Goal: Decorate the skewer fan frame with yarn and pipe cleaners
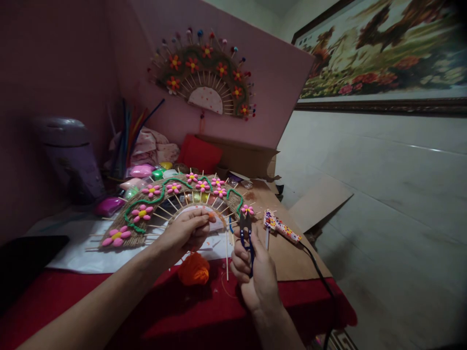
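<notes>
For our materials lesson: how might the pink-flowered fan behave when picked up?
The pink-flowered fan would probably feel light, being built on thin sticks. Their projecting ends might snap if knocked. Its wide arc may flex when lifted.

Matt red cloth (pixel 146 316) covers the table's near edge, below a ball of soft, fibrous orange yarn (pixel 194 269). The snips (pixel 251 248) pair metal blades with smooth, plastic-looking handles. Rough, matt twine (pixel 134 239) spans thin bare wooden sticks (pixel 160 217), bearing smooth, clay-like pink flowers (pixel 116 236) and fuzzy green cord (pixel 126 214). Toward the table's right edge, a smooth, plastic-looking glue gun (pixel 284 229) rests on dull brown cardboard (pixel 299 265).
</notes>
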Demonstrator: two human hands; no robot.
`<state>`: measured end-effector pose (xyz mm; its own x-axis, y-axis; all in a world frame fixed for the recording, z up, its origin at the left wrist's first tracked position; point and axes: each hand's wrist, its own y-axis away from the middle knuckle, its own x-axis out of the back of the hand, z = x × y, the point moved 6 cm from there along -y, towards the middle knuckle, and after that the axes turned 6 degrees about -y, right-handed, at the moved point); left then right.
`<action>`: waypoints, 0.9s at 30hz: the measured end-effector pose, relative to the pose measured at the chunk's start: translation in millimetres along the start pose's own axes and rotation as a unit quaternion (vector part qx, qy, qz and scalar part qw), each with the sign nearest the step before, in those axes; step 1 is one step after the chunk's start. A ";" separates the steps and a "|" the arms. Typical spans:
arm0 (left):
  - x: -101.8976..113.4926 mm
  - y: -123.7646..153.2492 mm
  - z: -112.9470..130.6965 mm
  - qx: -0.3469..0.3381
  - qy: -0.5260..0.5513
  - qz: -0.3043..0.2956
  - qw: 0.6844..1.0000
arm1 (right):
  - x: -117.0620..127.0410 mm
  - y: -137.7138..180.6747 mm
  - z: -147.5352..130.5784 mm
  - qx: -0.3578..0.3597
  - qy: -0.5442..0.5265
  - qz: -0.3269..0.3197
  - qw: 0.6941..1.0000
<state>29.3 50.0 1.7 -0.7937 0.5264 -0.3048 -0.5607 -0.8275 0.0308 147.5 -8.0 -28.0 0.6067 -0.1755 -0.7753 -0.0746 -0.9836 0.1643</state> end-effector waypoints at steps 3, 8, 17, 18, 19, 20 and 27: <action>-0.6 -0.4 0.3 0.000 0.001 -0.004 1.000 | 2.2 0.9 -2.6 0.003 0.007 0.008 1.000; 0.2 -0.7 -0.4 0.003 0.005 0.002 1.000 | 2.4 6.0 -3.3 0.008 0.029 0.016 0.999; -1.3 1.1 -0.1 -0.019 -0.060 0.018 0.998 | -13.1 16.5 17.9 -0.059 0.116 -0.038 0.991; -1.3 0.9 -0.6 -0.021 -0.069 0.020 0.997 | -13.6 16.6 19.1 -0.060 0.118 -0.035 0.991; -1.3 0.6 -1.1 -0.025 -0.077 0.020 0.997 | -14.0 16.6 20.5 -0.063 0.119 -0.032 0.990; -1.4 0.3 -1.5 -0.029 -0.085 0.019 0.996 | -14.3 16.5 22.0 -0.067 0.120 -0.031 0.990; -1.7 0.0 -0.2 -0.042 -0.129 0.023 0.990 | -12.6 12.9 27.0 -0.073 0.115 -0.025 0.990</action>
<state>30.6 49.1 2.0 -0.8576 0.5119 -0.0508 -0.5101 -0.8590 -0.0439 117.5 -19.6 -32.7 0.7725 -0.0963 -0.6277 0.0654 -0.9711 0.2294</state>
